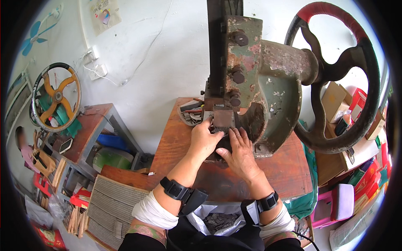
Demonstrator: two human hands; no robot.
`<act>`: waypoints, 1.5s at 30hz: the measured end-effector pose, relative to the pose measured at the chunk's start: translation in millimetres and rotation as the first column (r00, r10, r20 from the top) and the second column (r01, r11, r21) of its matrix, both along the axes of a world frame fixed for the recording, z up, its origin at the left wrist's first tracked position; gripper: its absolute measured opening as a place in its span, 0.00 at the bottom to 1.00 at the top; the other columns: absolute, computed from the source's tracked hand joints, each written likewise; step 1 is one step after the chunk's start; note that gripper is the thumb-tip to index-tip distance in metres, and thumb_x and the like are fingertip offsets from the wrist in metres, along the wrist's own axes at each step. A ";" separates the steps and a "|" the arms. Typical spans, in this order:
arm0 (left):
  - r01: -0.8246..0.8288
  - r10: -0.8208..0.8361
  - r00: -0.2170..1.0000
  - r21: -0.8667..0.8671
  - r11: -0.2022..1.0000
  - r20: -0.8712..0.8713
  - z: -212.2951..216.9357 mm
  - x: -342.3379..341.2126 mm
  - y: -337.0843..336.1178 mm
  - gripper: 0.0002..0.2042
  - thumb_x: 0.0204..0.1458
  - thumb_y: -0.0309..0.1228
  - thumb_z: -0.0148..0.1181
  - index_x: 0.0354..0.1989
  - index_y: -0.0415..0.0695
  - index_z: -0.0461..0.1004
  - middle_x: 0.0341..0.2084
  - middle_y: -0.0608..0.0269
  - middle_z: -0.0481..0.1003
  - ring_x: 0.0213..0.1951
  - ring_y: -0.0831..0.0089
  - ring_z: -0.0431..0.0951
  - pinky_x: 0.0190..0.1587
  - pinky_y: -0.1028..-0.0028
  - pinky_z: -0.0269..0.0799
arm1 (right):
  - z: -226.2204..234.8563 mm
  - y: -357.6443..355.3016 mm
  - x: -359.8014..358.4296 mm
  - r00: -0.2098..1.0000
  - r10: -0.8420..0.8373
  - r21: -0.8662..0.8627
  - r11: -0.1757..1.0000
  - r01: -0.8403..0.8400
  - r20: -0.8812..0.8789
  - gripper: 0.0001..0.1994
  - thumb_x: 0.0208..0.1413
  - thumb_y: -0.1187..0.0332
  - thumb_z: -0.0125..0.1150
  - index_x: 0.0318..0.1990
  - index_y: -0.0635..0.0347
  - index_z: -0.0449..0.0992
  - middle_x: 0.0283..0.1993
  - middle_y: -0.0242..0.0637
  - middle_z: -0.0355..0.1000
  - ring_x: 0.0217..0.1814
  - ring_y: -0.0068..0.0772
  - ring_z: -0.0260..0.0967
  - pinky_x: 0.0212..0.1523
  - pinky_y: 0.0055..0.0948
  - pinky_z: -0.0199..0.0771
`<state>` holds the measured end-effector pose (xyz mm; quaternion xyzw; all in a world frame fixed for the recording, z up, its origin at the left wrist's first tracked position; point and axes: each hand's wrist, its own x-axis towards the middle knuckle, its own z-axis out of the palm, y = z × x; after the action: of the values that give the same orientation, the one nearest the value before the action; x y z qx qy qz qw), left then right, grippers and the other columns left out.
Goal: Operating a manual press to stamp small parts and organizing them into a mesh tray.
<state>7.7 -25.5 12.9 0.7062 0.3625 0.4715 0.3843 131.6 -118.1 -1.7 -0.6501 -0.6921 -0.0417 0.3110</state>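
A worn green hand press (282,83) stands before me on a reddish wooden table (272,180). Under its ram sits a small brown metal block (224,118), and a row of thin dark teeth or bristles (222,130) shows just below it. My left hand (204,140) is at the left of the block, thumb and fingers closed around something too hidden to name. My right hand (240,154) lies against the dark base on the right, fingers stretched out and thumb apart. Both hands are close together, directly beneath the ram.
A large handwheel (331,75) with a red-wrapped rim juts out at right. Behind my left hand sits a tray of small metal pieces (191,113). A white sack (201,221) with dark flat scraps is below the table. A ribbed panel (113,205) lies lower left; a pink stool (335,205) stands right.
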 end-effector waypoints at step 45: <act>0.078 0.039 0.960 0.401 0.913 -0.276 -28.5 -10.6 22.0 0.22 0.46 0.16 0.48 0.52 0.40 0.70 0.50 0.55 0.71 0.55 0.55 0.66 0.59 0.64 0.62 | 9.6 41.0 12.9 0.894 0.108 0.124 0.991 -0.060 -0.435 0.36 0.32 0.60 0.77 0.53 0.64 0.72 0.58 0.51 0.64 0.62 0.51 0.61 0.61 0.41 0.63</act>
<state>-2.9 -3.5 -15.6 0.8333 0.2995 0.4289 0.1786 144.4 -77.1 7.9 -0.5945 -0.6280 0.0827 0.4953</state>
